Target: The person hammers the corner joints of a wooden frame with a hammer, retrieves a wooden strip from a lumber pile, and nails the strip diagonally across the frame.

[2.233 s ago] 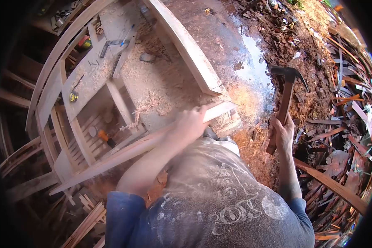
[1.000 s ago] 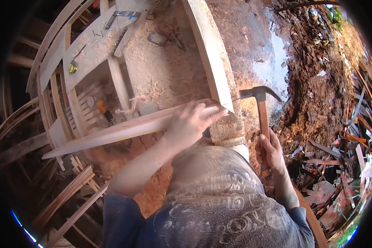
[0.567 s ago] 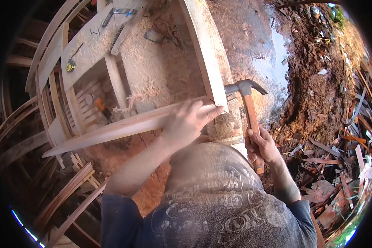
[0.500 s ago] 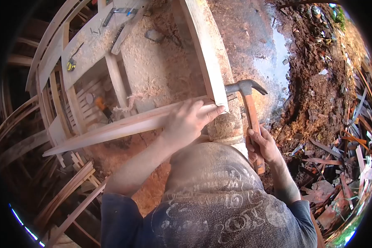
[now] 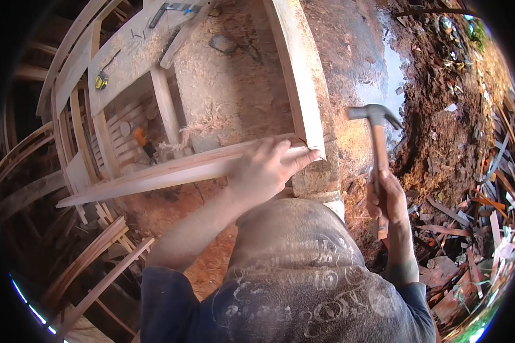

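My left hand (image 5: 263,171) grips a long pale wooden piece (image 5: 171,173) near its right end, with a finger reaching to the corner. There the piece meets the end of a second pale beam (image 5: 300,74), which runs up toward the top. My right hand (image 5: 389,197) is wrapped round the wooden handle of a claw hammer (image 5: 377,134). The hammer head is up and to the right of the corner, apart from the wood. Beneath the joint is a rough wooden block (image 5: 316,182).
Curved wooden frames (image 5: 68,51) stand at the left. A tape measure (image 5: 101,80), a square (image 5: 160,14) and shavings lie on a board (image 5: 131,51). An orange-handled tool (image 5: 143,140) lies lower. Wood scraps (image 5: 458,228) cover the right side, near a puddle (image 5: 386,74).
The hammer has swung away to the right from the beam's end, where its head was touching or close. My left hand keeps its hold on the long piece.
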